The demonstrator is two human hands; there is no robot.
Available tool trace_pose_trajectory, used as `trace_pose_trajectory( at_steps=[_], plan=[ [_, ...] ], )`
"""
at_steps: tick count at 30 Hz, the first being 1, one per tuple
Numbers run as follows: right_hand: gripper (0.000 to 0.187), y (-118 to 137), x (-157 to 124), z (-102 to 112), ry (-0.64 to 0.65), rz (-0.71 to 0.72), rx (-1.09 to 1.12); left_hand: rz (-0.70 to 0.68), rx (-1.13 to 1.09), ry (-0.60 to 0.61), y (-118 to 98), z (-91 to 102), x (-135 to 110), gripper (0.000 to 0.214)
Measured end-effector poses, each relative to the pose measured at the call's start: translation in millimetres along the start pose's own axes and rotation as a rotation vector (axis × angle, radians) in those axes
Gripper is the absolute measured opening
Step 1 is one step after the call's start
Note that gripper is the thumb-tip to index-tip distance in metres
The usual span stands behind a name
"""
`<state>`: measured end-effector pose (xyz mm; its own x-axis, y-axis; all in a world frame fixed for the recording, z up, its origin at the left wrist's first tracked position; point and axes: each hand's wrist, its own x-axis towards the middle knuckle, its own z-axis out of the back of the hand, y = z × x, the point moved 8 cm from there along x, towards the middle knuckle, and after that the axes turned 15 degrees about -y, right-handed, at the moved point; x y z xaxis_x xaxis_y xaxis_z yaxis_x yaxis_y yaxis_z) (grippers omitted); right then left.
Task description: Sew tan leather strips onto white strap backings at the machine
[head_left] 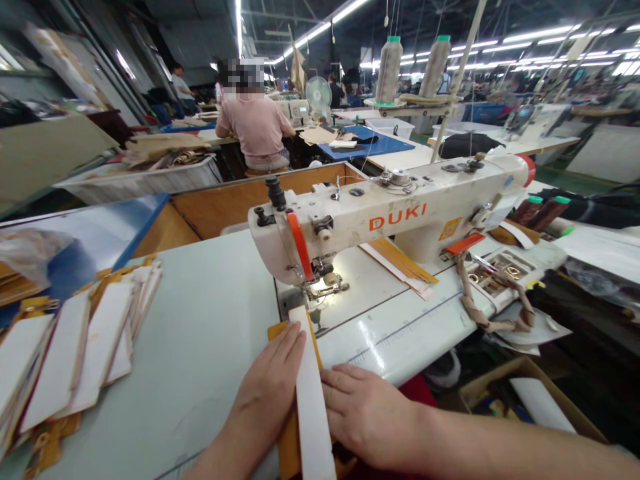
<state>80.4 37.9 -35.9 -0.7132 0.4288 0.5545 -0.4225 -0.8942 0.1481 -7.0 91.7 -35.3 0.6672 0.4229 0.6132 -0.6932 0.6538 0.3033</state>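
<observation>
A long white strip lies over a mustard-yellow leather-like piece, its far end just in front of the presser foot of a sewing machine. From the left, my left hand holds the strip near that end, fingers together and pressed on its edge, thumb hidden. My right hand grips the strip's right edge farther back, its fingertips partly hidden by the strip. The machine's lamp lights the needle plate.
Stacked white-faced strips with yellow straps lie at left. Yellow and white strips rest behind the needle. A parts tray sits at right, above a cardboard box. Thread cones stand behind; a person in pink sits ahead.
</observation>
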Motion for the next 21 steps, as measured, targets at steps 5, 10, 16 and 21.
trace_pose_trajectory(
  at_steps=[5,10,16,21],
  plan=[
    [0.024,-1.7,-2.3,0.6,-0.011,-0.012,0.015,0.065,-0.064,0.058,5.7,-12.2,-5.0,0.042],
    [0.024,-1.8,-2.3,0.6,-0.015,-0.018,0.021,0.054,-0.071,0.077,7.5,-19.3,-6.9,0.043],
    [0.025,-3.2,0.2,3.1,-0.043,-0.004,0.013,0.062,-0.063,0.061,10.7,-20.3,-8.3,0.044],
    [0.023,-3.8,0.3,0.8,-0.064,0.003,0.009,0.027,-0.019,0.037,8.7,-17.1,-6.3,0.044]
  ],
)
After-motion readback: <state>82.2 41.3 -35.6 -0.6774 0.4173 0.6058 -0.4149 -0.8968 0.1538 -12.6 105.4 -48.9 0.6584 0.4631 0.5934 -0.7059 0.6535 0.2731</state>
